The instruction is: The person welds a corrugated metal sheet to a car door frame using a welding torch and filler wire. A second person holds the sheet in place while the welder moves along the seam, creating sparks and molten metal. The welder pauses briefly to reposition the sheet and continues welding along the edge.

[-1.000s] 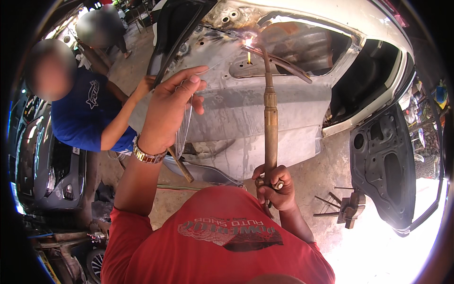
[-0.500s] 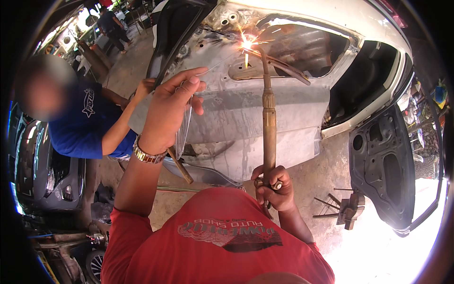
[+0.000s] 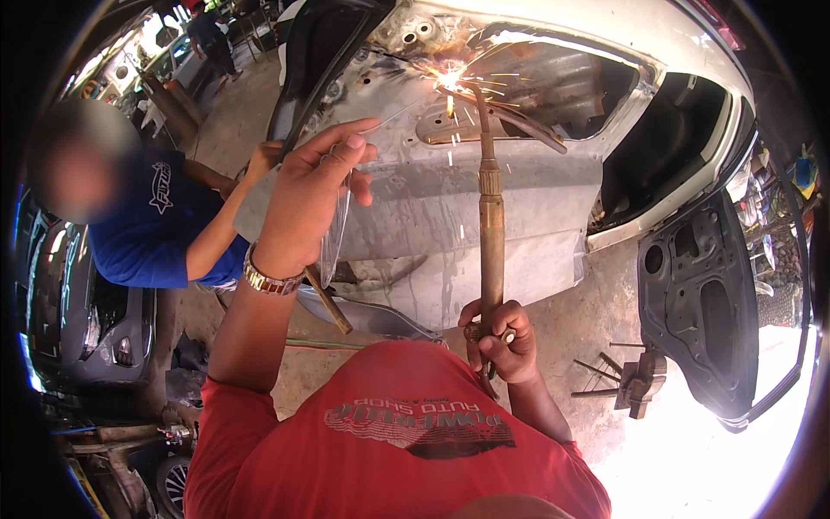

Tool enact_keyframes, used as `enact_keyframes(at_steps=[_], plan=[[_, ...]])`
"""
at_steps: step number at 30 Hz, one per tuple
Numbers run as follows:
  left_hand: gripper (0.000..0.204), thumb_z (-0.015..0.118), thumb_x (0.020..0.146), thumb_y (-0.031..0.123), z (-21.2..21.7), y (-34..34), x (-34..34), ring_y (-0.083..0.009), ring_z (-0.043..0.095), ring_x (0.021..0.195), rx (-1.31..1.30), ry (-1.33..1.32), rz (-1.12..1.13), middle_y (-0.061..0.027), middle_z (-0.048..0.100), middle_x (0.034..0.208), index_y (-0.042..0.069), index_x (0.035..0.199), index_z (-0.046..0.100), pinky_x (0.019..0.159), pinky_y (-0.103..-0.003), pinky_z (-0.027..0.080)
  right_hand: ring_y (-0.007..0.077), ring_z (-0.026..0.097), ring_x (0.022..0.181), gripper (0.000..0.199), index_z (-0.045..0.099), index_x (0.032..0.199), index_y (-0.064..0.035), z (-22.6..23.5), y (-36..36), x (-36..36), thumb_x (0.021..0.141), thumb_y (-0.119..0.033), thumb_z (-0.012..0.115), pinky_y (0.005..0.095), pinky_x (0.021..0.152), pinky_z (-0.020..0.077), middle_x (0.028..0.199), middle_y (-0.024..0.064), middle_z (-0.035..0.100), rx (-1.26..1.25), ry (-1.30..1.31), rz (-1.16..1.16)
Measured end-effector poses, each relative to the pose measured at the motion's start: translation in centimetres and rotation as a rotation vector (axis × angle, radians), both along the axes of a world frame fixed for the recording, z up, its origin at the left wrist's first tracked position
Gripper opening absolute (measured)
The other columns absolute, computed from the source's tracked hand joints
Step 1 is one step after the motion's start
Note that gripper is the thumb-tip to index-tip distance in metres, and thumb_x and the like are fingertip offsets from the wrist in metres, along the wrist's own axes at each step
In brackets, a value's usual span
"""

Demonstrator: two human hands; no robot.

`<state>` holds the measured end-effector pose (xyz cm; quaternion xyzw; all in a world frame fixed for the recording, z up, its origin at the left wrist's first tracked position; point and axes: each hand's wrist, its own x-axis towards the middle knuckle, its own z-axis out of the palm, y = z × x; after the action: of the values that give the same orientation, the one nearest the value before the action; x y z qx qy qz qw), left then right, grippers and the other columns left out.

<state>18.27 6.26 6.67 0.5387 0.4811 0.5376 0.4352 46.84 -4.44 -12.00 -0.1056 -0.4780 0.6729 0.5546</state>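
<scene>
My right hand is wrapped round the lower end of a brass gas torch, by its valve knobs. The torch points away from me, its bent tip at a bright glow with flying sparks on the bare metal car body panel. Between the thumb and fingers of my raised left hand, a thin filler wire is pinched. One end of the wire reaches toward the glow; the rest hangs in a long loop below my palm. A curved metal strip lies across the window opening, just right of the torch tip.
A co-worker in a blue shirt stands close on the left, one hand at the panel's edge. A wooden handle sticks out below my left wrist. To the right are a detached dark door panel and a metal vise.
The sparks now spray wider, with some falling along the panel. Both my hands stay nearly where they were. Far off, another person has shifted slightly.
</scene>
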Motion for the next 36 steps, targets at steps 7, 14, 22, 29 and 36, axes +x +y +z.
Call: enact_keyframes(at_steps=[7,14,22,29,36], plan=[[0.042,0.064,0.108,0.033,0.08,0.12,0.05,-0.0118,0.061,0.063,0.024,0.007,-0.004,-0.0152,0.071,0.103,0.003,0.136,0.071,0.085,-0.034,0.060,0.0083,0.065,0.060,0.017,0.042,0.107,-0.0069,0.05,0.11,0.05,0.102,0.005,0.053,0.0217,0.054,0.0562,0.123,0.0340,0.057,0.019,-0.001,0.002],[0.044,0.064,0.109,0.034,0.21,-0.05,0.04,-0.0117,0.062,0.066,0.000,-0.006,-0.011,-0.0149,0.070,0.108,0.003,0.139,0.069,0.087,-0.034,0.060,0.0090,0.066,0.061,0.016,0.043,0.107,-0.0064,0.05,0.13,0.00,0.101,0.006,0.052,0.0222,0.053,0.0560,0.124,0.0343,0.057,0.024,-0.002,-0.002],[0.044,0.063,0.109,0.034,0.32,-0.07,0.01,-0.0114,0.062,0.068,-0.016,0.003,-0.018,-0.0147,0.069,0.111,0.004,0.141,0.068,0.090,-0.034,0.059,0.0094,0.066,0.061,0.016,0.043,0.106,-0.0063,0.25,0.18,0.04,0.101,0.006,0.052,0.0224,0.054,0.0562,0.124,0.0339,0.057,0.012,-0.005,-0.004],[0.043,0.063,0.109,0.033,0.32,-0.05,-0.03,-0.0111,0.062,0.069,-0.018,0.017,-0.018,-0.0147,0.069,0.113,0.005,0.141,0.068,0.090,-0.034,0.059,0.0093,0.067,0.061,0.016,0.043,0.107,-0.0062,0.39,0.17,0.05,0.101,0.006,0.052,0.0224,0.054,0.0567,0.123,0.0338,0.057,0.007,-0.004,0.006],[0.041,0.062,0.110,0.032,0.42,-0.03,0.01,-0.0106,0.062,0.069,-0.022,0.028,-0.016,-0.0152,0.069,0.114,0.005,0.141,0.068,0.091,-0.033,0.059,0.0128,0.061,0.053,0.018,0.046,0.112,-0.0078,0.23,0.08,-0.03,0.103,-0.005,0.061,0.0249,0.050,0.0538,0.115,0.0365,0.055,0.024,-0.039,-0.028]])
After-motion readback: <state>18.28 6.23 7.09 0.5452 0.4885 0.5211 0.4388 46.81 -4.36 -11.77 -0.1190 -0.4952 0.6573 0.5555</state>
